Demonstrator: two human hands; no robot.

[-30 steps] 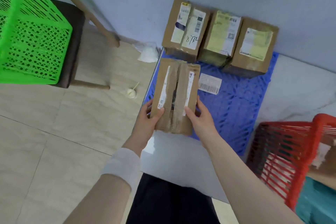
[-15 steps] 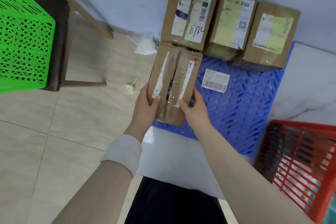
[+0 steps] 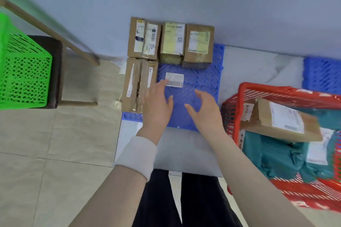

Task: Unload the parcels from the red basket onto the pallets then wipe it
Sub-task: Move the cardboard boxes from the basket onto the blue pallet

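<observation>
Both hands were empty, fingers spread and loosely curved, over the blue pallet [image 3: 199, 79]. Left hand [image 3: 156, 105] sat just beside the taped box [image 3: 139, 84], which lay flat on the pallet's left edge; contact with the box couldn't be told. Right hand [image 3: 206, 112] hovered apart from everything. A loose barcode label [image 3: 174, 79] lay on the pallet near the left fingertips. Three more boxes [image 3: 171, 42] stood in a row against the wall, behind the taped box. Red basket [image 3: 238, 108] sat to the right, holding a cardboard parcel [image 3: 280, 121] on top of teal bags [image 3: 273, 155]. Second blue pallet [image 3: 321, 73] was far right. Green basket [image 3: 22, 68] rested on a stool at left.
</observation>
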